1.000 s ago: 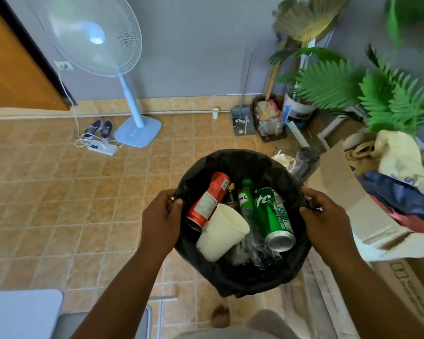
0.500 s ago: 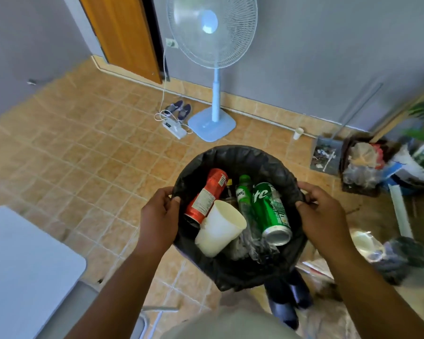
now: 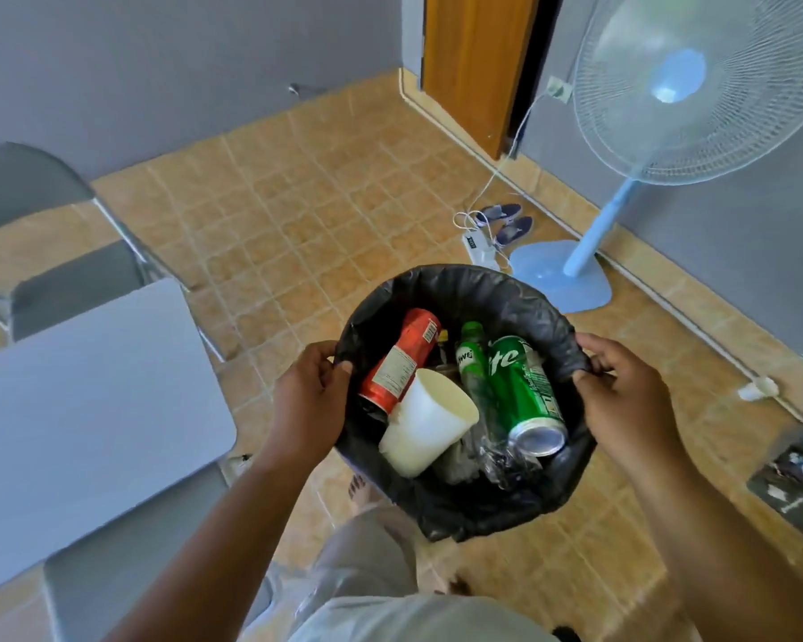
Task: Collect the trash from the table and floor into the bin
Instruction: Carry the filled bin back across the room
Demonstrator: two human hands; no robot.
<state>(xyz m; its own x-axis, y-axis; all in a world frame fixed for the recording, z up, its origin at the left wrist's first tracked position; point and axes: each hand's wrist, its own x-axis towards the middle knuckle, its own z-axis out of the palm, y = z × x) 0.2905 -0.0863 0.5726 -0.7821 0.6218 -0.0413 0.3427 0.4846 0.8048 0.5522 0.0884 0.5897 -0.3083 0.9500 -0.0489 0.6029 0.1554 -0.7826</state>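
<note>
I carry a round bin lined with a black bag [image 3: 464, 284] above the tiled floor. My left hand [image 3: 309, 400] grips its left rim and my right hand [image 3: 626, 400] grips its right rim. Inside lie a red can [image 3: 402, 359], a white paper cup [image 3: 430, 421], a green plastic bottle [image 3: 473, 363], a green soda can [image 3: 525, 393] and some crumpled clear plastic [image 3: 492, 456].
A grey table [image 3: 80, 410] stands at the left with grey chairs [image 3: 61, 271] around it. A blue pedestal fan [image 3: 668, 108], a power strip [image 3: 480, 247] with cable and a pair of shoes [image 3: 506, 222] sit ahead right. A dustpan [image 3: 793, 479] lies at the right edge.
The view has swung left: the plants and boxes are gone, the table and chairs have come in. Both hands keep their hold on the bin.
</note>
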